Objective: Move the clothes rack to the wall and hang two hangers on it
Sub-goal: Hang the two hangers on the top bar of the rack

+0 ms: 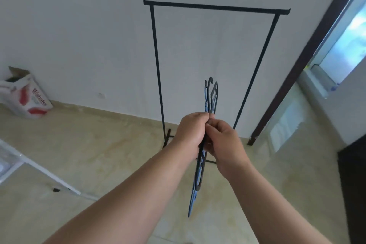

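A black clothes rack (215, 7) stands against the white wall, its top bar bare and its feet on the tiled floor. In front of it I hold two hangers edge-on, a black hanger (213, 93) and a blue hanger (193, 202), pressed together with hooks pointing up. My left hand (191, 128) and my right hand (223, 140) both grip the pair at the middle, fingers meeting. The hangers are well below the top bar and apart from the rack.
A white and red cardboard box (25, 95) sits open on the floor by the wall at the left. A white frame (39, 170) lies low at the left. A dark door frame (305, 55) and a window are at the right, with dark furniture (354, 184) beneath.
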